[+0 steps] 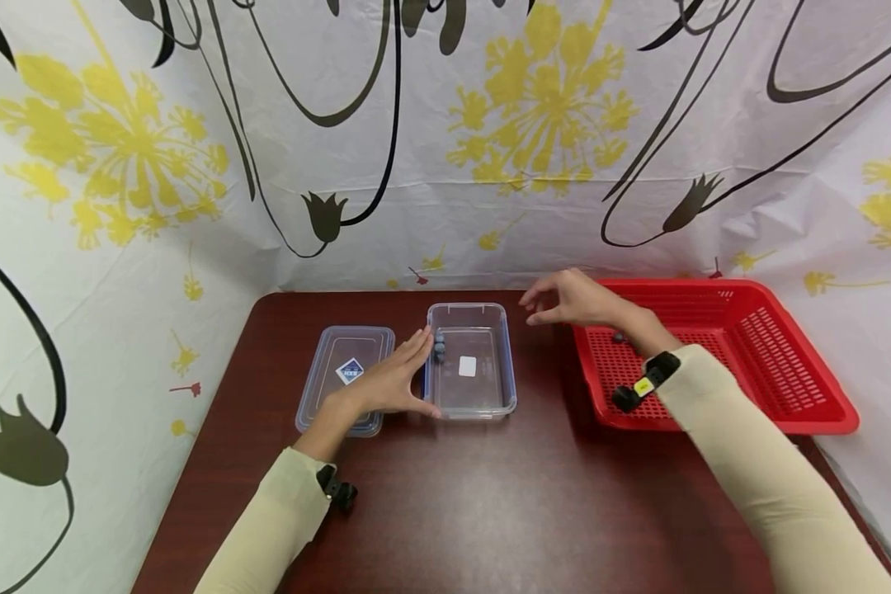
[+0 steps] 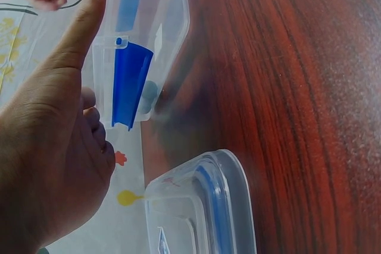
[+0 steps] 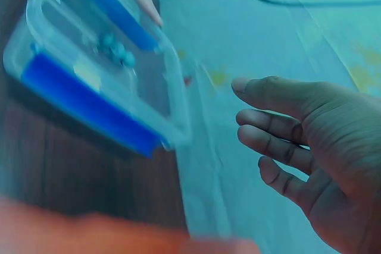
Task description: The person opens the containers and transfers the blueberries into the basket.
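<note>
A clear plastic container (image 1: 510,363) with blue side latches stands uncovered on the table. Several small round blue-grey berries (image 1: 440,347), like blueberries, lie along its left inner side. My left hand (image 1: 386,384) rests against the container's left side, fingers straight and thumb spread toward the near corner. In the left wrist view the thumb reaches up beside the blue latch (image 2: 131,84). Between the container and a red basket (image 1: 794,346), my right hand (image 1: 575,299) hovers with loosely bent fingers and nothing in them. A dark berry (image 1: 619,337) shows in the basket beside the right forearm.
A clear lid (image 1: 322,375) with a blue-and-white sticker lies left of the container, partly behind the left hand. Patterned sheeting (image 1: 416,206) rises right behind the brown table (image 1: 460,511). The basket sits at the table's right side.
</note>
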`<state>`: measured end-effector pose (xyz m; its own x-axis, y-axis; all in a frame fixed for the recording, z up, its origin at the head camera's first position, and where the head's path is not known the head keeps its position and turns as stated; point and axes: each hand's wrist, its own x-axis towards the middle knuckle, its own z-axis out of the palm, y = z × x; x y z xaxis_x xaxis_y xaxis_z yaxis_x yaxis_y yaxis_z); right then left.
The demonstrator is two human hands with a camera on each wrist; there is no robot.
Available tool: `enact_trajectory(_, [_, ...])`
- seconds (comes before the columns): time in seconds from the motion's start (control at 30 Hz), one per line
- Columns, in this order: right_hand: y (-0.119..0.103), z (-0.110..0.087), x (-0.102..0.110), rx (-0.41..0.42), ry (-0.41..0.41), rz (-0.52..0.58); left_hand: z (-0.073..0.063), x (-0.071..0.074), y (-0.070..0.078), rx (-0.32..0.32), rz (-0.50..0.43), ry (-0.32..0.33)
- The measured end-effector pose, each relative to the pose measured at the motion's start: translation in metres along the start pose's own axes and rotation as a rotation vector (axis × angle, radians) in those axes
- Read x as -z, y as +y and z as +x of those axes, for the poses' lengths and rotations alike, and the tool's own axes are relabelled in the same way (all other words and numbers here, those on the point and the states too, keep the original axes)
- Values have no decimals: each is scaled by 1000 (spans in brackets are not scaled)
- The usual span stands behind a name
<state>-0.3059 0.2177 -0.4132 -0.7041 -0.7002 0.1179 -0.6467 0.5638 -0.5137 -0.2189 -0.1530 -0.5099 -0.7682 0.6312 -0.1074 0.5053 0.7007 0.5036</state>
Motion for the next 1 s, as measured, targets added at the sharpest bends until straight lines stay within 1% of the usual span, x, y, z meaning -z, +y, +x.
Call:
enact_trajectory(0.17, [-14, 26, -31, 50, -43, 51, 0, -2, 1, -2, -2, 2])
enact_trajectory(0.27, [-18, 38, -49, 59, -68, 91, 0, -3, 1, 5, -8, -2])
enact_trajectory(0.33, [-19, 45, -61, 56, -79, 110, 0, -3, 1, 10, -11, -2])
enact_trajectory(0.53, [-18, 59, -94, 15, -111, 82, 1, -2, 2, 12, -14, -4])
enact_trajectory(0.63, [-20, 63, -106, -16, -142, 94, 0, -1, 3, 12, -18, -12])
enact_trajectory(0.87, [-30, 73, -126, -21, -185, 115, -1, 2, 2, 6, -10, -5])
enact_trajectory(1.0, [-30, 78, -137, -51, -194, 93, 0, 1, 1, -2, -6, -2])
